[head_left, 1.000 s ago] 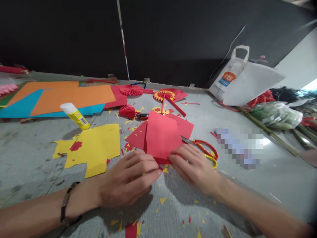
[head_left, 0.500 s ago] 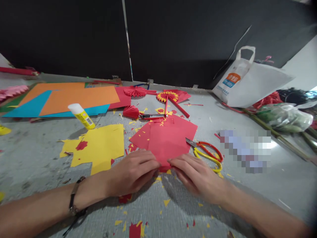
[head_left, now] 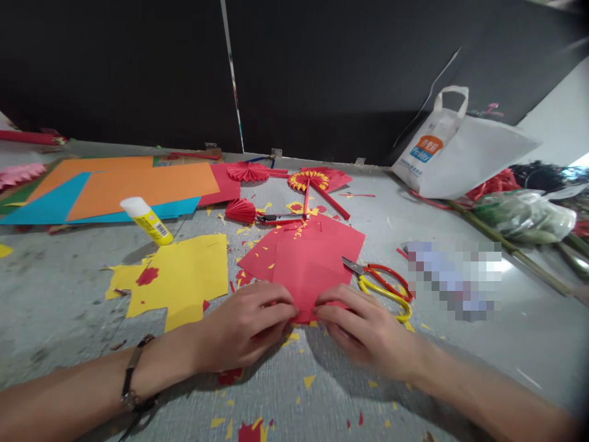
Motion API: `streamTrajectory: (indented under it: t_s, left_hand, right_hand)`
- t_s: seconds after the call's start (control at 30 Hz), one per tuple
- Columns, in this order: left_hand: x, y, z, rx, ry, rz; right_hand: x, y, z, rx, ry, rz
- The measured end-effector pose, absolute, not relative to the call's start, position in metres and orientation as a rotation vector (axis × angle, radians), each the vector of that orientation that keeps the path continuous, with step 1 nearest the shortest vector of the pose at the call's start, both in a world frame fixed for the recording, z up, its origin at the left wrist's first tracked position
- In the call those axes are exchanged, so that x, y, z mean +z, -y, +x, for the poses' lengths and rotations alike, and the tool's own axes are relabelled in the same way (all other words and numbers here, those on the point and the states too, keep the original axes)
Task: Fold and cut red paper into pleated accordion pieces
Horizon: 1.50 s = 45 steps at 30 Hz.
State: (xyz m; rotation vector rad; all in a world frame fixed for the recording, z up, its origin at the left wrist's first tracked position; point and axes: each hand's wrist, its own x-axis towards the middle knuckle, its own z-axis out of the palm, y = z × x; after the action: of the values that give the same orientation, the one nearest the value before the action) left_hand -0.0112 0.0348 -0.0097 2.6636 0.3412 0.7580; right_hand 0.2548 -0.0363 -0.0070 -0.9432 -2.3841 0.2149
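Note:
A sheet of red paper (head_left: 301, 270) lies in front of me, its near edge folded over in a narrow strip. My left hand (head_left: 257, 319) pinches the left end of that edge, fingertips pressed together. At the right end, my right hand (head_left: 363, 325) grips the same edge with bent fingers. Beneath the sheet another piece of red paper (head_left: 260, 252) sticks out to the left. Scissors (head_left: 386, 285) with one red and one yellow handle rest beside my right hand, blades toward the paper. Cut yellow paper (head_left: 197, 264) lies beyond my left wrist.
A glue stick (head_left: 148, 221) stands tilted at the left, near orange sheets (head_left: 151, 187) and blue ones. Red pleated fans (head_left: 248, 172), a cutter (head_left: 280, 217) and paper scraps lie farther back. A white bag (head_left: 455, 153) and plastic-wrapped stems (head_left: 524, 218) are at the right.
Both hands stay on the near edge of the red paper; the edge now bows up slightly between the fingers. The whole view has shifted slightly.

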Motion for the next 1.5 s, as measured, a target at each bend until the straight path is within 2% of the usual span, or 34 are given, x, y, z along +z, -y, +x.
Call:
streamTrajectory:
  t_s: [0.4, 1.1, 1.5]
  left_hand:
    - [-0.003, -0.032, -0.006, 0.750, -0.374, 2.643]
    - [-0.009, -0.034, -0.009, 0.888, -0.605, 2.565]
    - [-0.008, -0.033, -0.011, 1.018, -0.341, 2.626]
  right_hand:
    - [-0.010, 0.032, 0.255, 0.314, 2.408, -0.984]
    - [-0.009, 0.034, 0.261, 0.147, 2.322, -1.090]
    - [-0.005, 0.040, 0.238, 0.052, 2.345, -0.968]
